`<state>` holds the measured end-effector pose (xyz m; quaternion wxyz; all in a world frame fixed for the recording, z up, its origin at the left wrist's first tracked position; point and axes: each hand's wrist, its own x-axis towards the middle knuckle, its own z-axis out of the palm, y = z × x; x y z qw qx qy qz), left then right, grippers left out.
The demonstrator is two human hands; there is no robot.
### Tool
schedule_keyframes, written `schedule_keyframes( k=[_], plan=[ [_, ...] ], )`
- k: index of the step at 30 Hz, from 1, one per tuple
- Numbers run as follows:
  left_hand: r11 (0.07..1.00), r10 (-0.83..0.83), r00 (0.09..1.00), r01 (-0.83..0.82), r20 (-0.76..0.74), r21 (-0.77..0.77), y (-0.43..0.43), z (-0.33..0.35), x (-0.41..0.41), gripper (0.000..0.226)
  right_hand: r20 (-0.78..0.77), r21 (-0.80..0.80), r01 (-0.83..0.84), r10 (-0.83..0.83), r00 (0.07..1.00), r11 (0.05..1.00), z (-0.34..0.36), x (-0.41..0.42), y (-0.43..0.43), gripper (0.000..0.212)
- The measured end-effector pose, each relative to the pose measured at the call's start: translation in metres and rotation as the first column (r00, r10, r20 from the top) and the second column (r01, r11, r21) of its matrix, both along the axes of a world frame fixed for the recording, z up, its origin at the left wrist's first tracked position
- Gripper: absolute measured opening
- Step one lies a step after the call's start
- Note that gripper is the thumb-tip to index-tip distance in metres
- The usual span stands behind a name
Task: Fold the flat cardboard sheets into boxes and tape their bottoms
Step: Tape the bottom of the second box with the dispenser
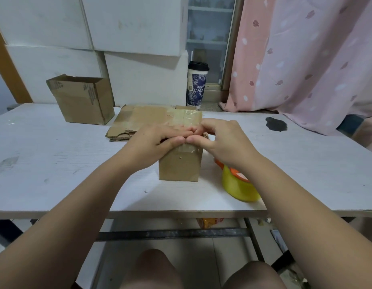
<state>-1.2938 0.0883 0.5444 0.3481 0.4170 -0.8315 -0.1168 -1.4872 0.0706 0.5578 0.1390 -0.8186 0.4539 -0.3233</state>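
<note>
A small cardboard box (180, 165) stands on the white table (55, 163), its taped flaps facing up. My left hand (158, 140) lies on the box top with fingers stretched over the clear tape (187, 117) and its thumb along the front edge. My right hand (222, 138) comes in from the right. Its fingers curl down onto the same taped top and its thumb tip meets the left thumb. Whether those fingertips pinch anything is hidden. Flat cardboard sheets (128, 124) lie just behind the box.
A yellow and orange tape roll (239, 186) sits under my right forearm near the front edge. An open-topped folded box (82, 101) stands at the back left. A tall lidded cup (196, 86) stands behind the table. White cartons are stacked against the wall.
</note>
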Motion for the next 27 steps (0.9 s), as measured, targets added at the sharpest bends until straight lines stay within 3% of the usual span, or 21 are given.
schedule_keyframes(
  k=[6,12,15,20,27],
  plan=[
    [0.993,0.011,0.992,0.004,0.126,-0.12,-0.001,-0.007,0.006,0.044,-0.079,-0.06,-0.101,0.096,0.992,0.993,-0.001,-0.009,-0.003,0.033],
    [0.966,0.104,0.979,-0.057,0.177,-0.251,0.001,-0.01,0.001,0.037,-0.108,-0.139,-0.14,0.126,0.986,0.98,-0.01,-0.012,-0.002,0.03],
    [0.989,0.036,0.989,-0.014,0.144,-0.147,0.001,-0.005,0.003,0.04,-0.103,-0.148,-0.141,0.126,0.987,0.979,-0.011,-0.013,-0.001,0.029],
    [0.992,-0.021,0.998,0.029,-0.063,0.123,0.001,-0.012,0.028,0.038,-0.154,-0.143,-0.163,0.14,0.978,0.976,-0.006,-0.015,-0.003,0.043],
    [0.994,0.082,0.996,-0.079,0.039,-0.074,0.006,-0.016,0.033,0.043,-0.161,-0.111,-0.166,0.147,0.976,0.98,-0.006,-0.01,0.002,0.038]
  ],
)
